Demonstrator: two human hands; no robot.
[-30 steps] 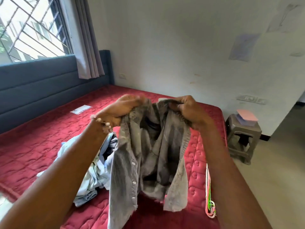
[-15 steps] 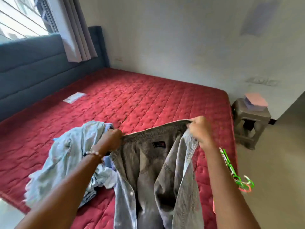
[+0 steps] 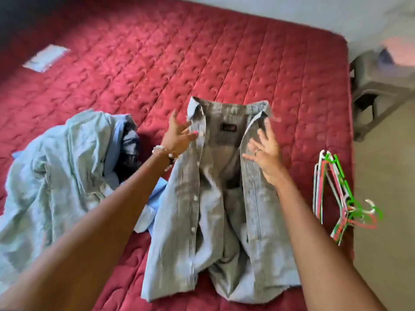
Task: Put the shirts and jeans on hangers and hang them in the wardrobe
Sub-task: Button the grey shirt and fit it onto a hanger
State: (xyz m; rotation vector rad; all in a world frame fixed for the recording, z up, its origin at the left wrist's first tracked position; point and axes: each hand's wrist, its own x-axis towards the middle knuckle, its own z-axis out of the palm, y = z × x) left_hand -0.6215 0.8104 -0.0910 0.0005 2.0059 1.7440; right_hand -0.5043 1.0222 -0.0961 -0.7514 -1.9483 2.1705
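Observation:
A grey denim shirt [image 3: 215,198] lies flat and unbuttoned on the red mattress [image 3: 202,63], collar away from me. My left hand [image 3: 179,135] hovers with fingers spread at the shirt's left front placket near the collar. My right hand [image 3: 265,151], fingers straight and spread, is over the right front panel. Neither hand grips anything. A bundle of green, pink and white plastic hangers [image 3: 336,196] lies on the mattress to the right of the shirt. A heap of pale blue clothes [image 3: 60,167] with a dark garment [image 3: 129,153] sits to the left.
A grey plastic stool [image 3: 379,86] with a pink item on top stands on the floor beyond the mattress's right edge. A white paper [image 3: 46,57] lies at the far left of the mattress. The wardrobe is out of view.
The shirt, held up by its collar a second ago, now lies spread flat on the mattress. Both hands have let go and opened. My view has tilted downward.

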